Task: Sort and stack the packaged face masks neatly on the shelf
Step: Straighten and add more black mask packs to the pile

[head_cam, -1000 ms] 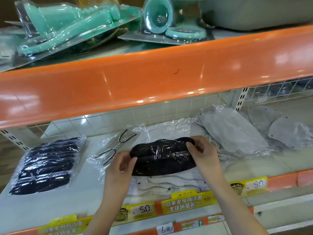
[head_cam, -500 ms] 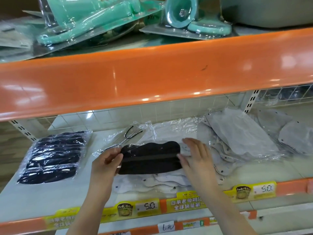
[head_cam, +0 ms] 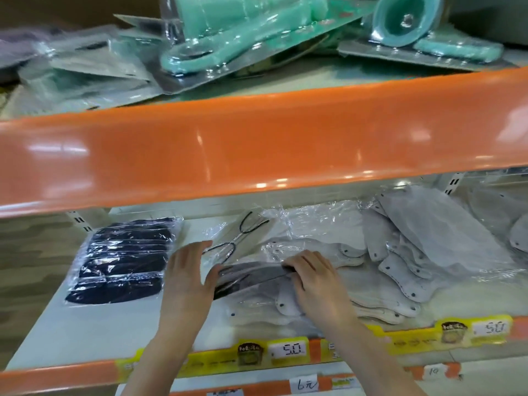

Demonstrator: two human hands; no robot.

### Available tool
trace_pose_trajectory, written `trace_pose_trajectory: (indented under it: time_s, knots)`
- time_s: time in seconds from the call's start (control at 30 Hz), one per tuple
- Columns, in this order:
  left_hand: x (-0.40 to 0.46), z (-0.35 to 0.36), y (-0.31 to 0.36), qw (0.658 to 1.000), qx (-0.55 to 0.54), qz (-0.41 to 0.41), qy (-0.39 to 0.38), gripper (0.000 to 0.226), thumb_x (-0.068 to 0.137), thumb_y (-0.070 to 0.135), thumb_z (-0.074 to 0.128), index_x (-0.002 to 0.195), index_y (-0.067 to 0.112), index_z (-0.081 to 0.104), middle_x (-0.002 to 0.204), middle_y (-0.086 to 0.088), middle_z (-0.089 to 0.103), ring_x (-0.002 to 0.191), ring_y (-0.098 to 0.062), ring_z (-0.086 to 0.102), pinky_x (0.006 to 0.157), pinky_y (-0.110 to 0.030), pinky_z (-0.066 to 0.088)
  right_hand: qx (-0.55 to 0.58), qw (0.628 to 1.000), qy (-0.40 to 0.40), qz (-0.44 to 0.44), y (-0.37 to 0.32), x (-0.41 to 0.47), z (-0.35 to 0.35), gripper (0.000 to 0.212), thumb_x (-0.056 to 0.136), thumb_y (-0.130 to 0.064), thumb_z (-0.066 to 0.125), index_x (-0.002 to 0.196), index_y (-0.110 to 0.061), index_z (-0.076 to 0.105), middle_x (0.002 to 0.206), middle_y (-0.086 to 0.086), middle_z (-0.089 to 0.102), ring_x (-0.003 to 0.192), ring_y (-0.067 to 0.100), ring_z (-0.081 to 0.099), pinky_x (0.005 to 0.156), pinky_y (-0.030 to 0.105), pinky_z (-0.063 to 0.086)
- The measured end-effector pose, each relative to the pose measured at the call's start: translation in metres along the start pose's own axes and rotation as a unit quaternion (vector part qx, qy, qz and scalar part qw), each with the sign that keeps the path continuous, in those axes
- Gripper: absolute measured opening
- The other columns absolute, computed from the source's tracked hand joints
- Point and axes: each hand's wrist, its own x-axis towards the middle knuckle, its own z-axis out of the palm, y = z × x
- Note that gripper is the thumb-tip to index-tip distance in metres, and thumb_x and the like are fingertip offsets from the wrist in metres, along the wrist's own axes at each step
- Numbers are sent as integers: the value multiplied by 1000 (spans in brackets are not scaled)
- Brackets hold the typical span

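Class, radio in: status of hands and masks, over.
Left hand open beside dark mask pack. Right hand pinching its edge. White masks loose underneath, unstacked.

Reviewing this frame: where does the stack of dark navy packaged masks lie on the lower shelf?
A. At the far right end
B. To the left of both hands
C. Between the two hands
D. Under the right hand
B: the dark navy mask stack lies apart, left of the left hand and the right hand.
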Motion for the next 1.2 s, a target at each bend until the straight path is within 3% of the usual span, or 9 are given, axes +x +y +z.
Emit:
trace_pose_trajectory:
  time_s: [0.07,0.13,0.2,0.27,0.4,0.77,0.87,1.0,1.2]
  knots:
    - [-2,-5,-5,991,33,126,7,26,95,43,47,104,22,60,101,-1,65,98,-18,51,82,-27,37,14,1000,-7,10,-12,7,7,22,79,-15,44,89,-17,64,87,-3,61,81,17,55,68,23,43]
    - [-6,-8,-8,979,46,195,-23,46,98,56,32,98,22,63,96,3,67,91,-16,56,75,-27,39,26,999,-12,22,-25,13,16,24,79,-14,42,92,-16,63,90,-2,60,85,17,53,70,26,44]
    - [-7,-9,-15,971,72,226,-43,56,96,61,35,97,18,70,97,5,68,90,-16,59,76,-27,42,31,999,-5,28,-38,20,24,25,78,-13,41,91,-14,63,92,-1,60,86,17,51,71,27,42]
    - [-8,-10,-27,965,91,247,-21,41,90,50,50,96,16,71,97,4,68,88,-18,61,75,-29,42,39,999,-1,24,-54,28,29,26,78,-10,41,91,-12,63,93,1,59,88,18,50,73,27,42]
    - [-4,-26,-58,970,98,211,67,24,82,17,51,91,12,72,91,-1,68,81,-22,61,69,-32,46,65,998,22,5,-85,42,42,25,81,-10,42,94,-11,63,93,4,57,84,23,54,69,26,44]
    - [12,-88,-162,967,166,139,131,21,87,14,50,87,7,70,87,-6,67,81,-29,56,70,-36,39,101,992,15,-68,-167,65,113,26,77,-5,48,92,-12,67,86,1,60,79,16,47,70,27,42]
    - [13,-97,-187,966,176,141,124,20,85,14,51,88,8,70,90,-5,66,84,-29,56,69,-36,38,73,993,3,-90,-181,69,131,36,65,6,63,95,-14,66,91,0,61,82,19,48,69,33,47]
    - [9,-101,-214,967,168,164,101,17,80,11,53,86,10,69,91,-3,65,82,-28,57,68,-36,38,48,996,-36,-72,-192,63,154,37,69,0,47,94,-17,69,92,-4,60,87,16,46,75,27,34]
    - [-8,-95,-233,974,149,164,38,24,72,21,48,85,15,68,92,1,65,89,-22,52,73,-33,36,38,995,-83,-26,-196,38,170,29,71,-8,53,93,-21,68,94,-7,58,93,13,46,77,24,30]
